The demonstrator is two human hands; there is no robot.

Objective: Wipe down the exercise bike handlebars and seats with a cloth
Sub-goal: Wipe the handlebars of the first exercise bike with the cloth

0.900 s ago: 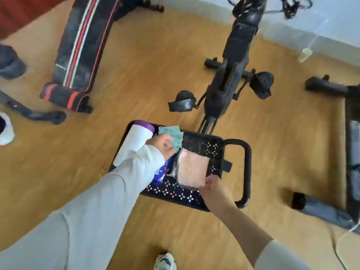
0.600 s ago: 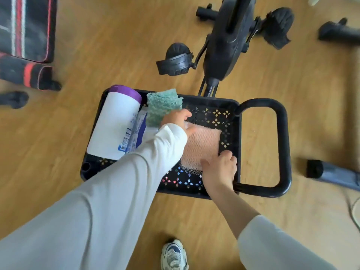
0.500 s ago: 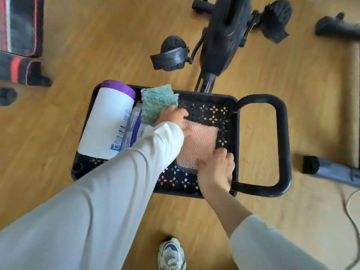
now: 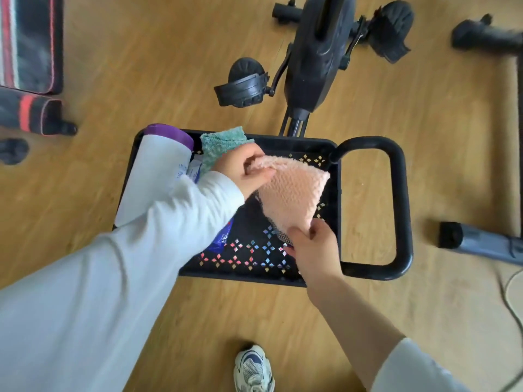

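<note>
Cloth [image 4: 291, 190]: pink, waffle-textured; held spread and tilted over the right half of the tray, stretched between both hands; showed a strip of dark mesh edging at the near corner.
Left hand [image 4: 243, 171]: gripped the far left corner of the cloth; fingers curled together and clamped on the fabric, thumb along its front edge; white sleeve down to the wrist.
Right hand [image 4: 314, 247]: pinched the near corner of the cloth; thumb and fingertips closed on the fabric; forearm bare.
Tray [image 4: 243, 274]: black, raised rim, bottom perforated with diamond-shaped cut-outs.
Handle [image 4: 399, 210]: black looped bar, joined to the right end of the tray.
Green cloth [image 4: 220, 144]: folded, propped at the far rim of the tray, just beside the left hand.
Canister [image 4: 152, 176]: white with purple lid [image 4: 169, 134]; lay on its side in the left end of the tray, lid toward the far rim; partly covered by the left sleeve.
Blue pack [image 4: 222, 240]: lay in the tray beside the canister, mostly hidden under the left sleeve; print too small to read.
Exercise bike [image 4: 314, 58]: black; stood just beyond the far rim of the tray; carried a pedal [image 4: 243, 86] on one side and a second pedal [image 4: 392, 29] on the other; upper part cut off by the frame edge.
Floor [image 4: 141, 80]: wood-pattern.
Bench [image 4: 28, 43]: padded, black with red and white stripes; far left, well apart from the tray.
Sneaker [image 4: 253, 369]: white and blue; at the near edge, below the tray.
</note>
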